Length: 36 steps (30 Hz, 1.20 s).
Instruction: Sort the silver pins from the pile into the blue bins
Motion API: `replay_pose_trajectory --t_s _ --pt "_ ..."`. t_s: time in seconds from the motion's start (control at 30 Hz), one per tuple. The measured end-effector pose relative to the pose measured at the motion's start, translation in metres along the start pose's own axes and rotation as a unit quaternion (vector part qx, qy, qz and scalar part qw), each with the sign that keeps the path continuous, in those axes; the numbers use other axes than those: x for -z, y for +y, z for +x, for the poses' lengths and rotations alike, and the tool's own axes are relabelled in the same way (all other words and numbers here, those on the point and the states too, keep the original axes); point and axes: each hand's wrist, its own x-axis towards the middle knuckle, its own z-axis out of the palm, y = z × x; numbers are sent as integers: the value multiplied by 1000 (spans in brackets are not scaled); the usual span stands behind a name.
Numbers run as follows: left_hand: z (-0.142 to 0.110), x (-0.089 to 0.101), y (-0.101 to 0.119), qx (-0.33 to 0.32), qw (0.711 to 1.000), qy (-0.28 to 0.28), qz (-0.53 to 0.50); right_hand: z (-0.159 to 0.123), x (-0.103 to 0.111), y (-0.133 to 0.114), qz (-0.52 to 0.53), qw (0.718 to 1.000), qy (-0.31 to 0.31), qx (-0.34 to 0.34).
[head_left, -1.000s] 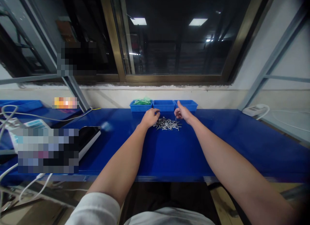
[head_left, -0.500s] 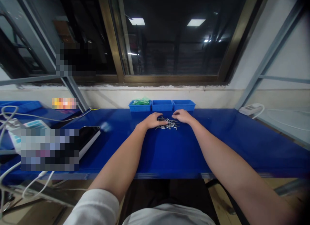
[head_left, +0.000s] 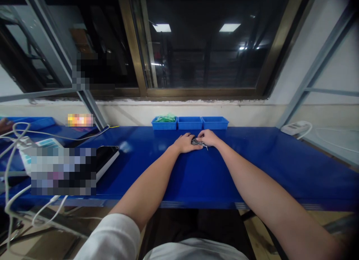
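In the middle of the blue table (head_left: 193, 178) lies a small pile of thin, shiny metal pins (head_left: 199, 141), too small to tell whether they are rivets or screws. My left hand (head_left: 187, 142) curls around the left side of the pile, its thumb stretched along the near edge. From the right, my right hand (head_left: 208, 138) presses against the pins with bent fingers. Both hands squeeze the pile between them and hide much of it. One pin end sticks out toward me below the right hand.
Three blue bins stand along the wall: the left bin (head_left: 164, 125) holds green plastic packaging, beside the middle bin (head_left: 190, 123) and right bin (head_left: 215, 123). A dark-topped device (head_left: 108, 155), partly blurred, and white cables (head_left: 17, 170) occupy the left. A power strip (head_left: 295, 127) lies far right. Another person's hand (head_left: 5, 124) shows far left.
My left hand has moved right around the pins, and my right hand has come down onto them. The spread pile is now bunched between both hands. Another person's hand has appeared at far left.
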Motion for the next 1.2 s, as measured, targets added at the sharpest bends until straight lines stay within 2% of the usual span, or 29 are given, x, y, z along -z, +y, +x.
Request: replay_pose_trajectory --t_s 0.2,0.53,0.67,0.8,1.03,1.2 --pt "2 -4 0 10 1000 19 7 -2 -2 -9 -5 999 32 -8" --pt "7 -8 -5 2 999 31 20 -8 -9 -23 -121 990 68 28" --pt "6 -7 -4 4 999 29 26 -11 -7 -25 -149 985 82 13" --pt "6 -7 -3 8 999 28 24 -8 -8 -22 -147 986 72 -22" --pt "6 -6 -2 17 1000 20 10 -3 -9 -14 -103 994 35 -24" --pt "5 -5 -1 15 1000 14 7 -5 -9 -17 -99 992 63 -41"
